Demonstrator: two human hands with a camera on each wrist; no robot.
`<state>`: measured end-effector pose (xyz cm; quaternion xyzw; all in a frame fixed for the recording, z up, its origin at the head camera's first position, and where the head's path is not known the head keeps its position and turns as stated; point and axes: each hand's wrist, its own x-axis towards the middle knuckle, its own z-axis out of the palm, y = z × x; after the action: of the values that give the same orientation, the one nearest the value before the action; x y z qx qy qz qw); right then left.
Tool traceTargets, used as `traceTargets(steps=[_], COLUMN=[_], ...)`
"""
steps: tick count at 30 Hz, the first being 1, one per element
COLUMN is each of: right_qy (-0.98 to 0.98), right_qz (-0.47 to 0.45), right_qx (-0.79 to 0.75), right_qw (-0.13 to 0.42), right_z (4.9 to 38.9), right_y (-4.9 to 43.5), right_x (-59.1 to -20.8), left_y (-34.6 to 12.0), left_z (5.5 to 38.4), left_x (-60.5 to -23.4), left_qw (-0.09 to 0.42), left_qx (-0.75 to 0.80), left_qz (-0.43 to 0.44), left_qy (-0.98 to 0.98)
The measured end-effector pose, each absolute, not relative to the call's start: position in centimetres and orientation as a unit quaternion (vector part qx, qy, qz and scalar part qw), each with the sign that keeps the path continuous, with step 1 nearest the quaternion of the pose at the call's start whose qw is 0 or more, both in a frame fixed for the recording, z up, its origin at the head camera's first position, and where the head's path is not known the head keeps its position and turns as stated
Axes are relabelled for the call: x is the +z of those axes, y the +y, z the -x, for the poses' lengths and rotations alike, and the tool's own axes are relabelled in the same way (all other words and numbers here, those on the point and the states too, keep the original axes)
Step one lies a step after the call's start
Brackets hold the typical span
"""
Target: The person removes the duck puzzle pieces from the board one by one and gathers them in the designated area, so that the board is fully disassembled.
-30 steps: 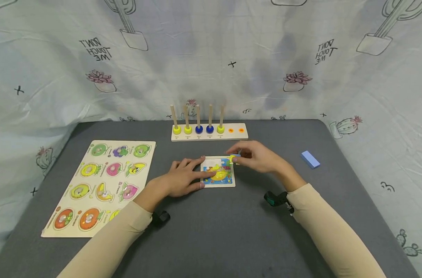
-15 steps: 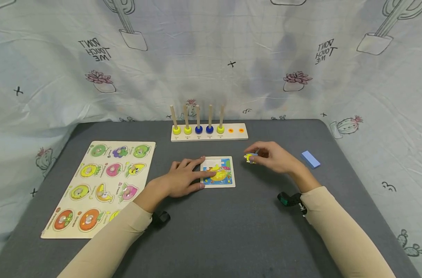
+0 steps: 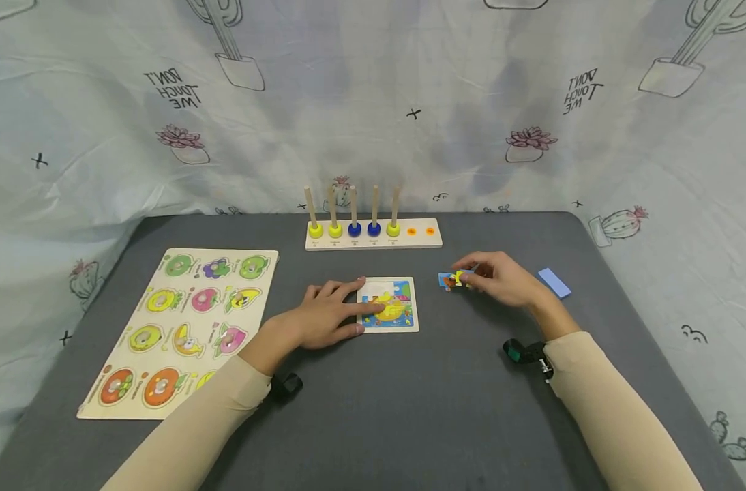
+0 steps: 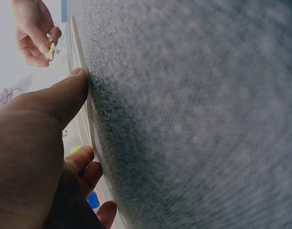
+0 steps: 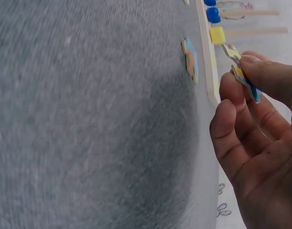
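My left hand (image 3: 326, 315) rests on a small wooden jigsaw puzzle (image 3: 414, 320) with a yellow and blue picture, its index finger lying straight across it. In the left wrist view, the thumb (image 4: 72, 90) and fingertips are at the frame's edge. My right hand (image 3: 502, 278), to the right of the puzzle, pinches yellow and blue jigsaw pieces (image 5: 244, 82) between thumb and fingers. Just left of those fingertips, another jigsaw piece (image 5: 190, 61), blue and orange, lies on the table.
A fruit puzzle board (image 3: 130, 300) lies on the left, partly under the left forearm. Behind stands a peg board (image 3: 373, 243) with yellow and blue rings. A light blue block (image 3: 554, 282) lies beyond the right hand.
My right hand has moved right, away from the puzzle, with its jigsaw pieces. A blue and orange piece now shows beside its fingertips. My left hand stays on the puzzle.
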<state>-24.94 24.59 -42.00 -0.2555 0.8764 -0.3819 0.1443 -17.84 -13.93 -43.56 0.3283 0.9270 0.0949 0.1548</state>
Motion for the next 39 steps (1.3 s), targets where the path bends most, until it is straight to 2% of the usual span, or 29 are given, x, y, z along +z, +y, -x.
traceTargets(steps=[15, 39], right_qy=[0.883, 0.914], right_qz=[0.255, 0.253], right_qx=[-0.366, -0.303], right_qw=[0.146, 0.090], right_z=[25.8, 25.9], right_y=[25.8, 25.7], right_x=[-43.5, -43.9], left_y=[-13.9, -13.6], left_z=[17.8, 17.9], left_x=[-43.6, -43.5], left_qw=[0.161, 0.160], left_qx=[0.095, 0.091], left_qz=[-0.328, -0.324], left_qy=[0.926, 0.928])
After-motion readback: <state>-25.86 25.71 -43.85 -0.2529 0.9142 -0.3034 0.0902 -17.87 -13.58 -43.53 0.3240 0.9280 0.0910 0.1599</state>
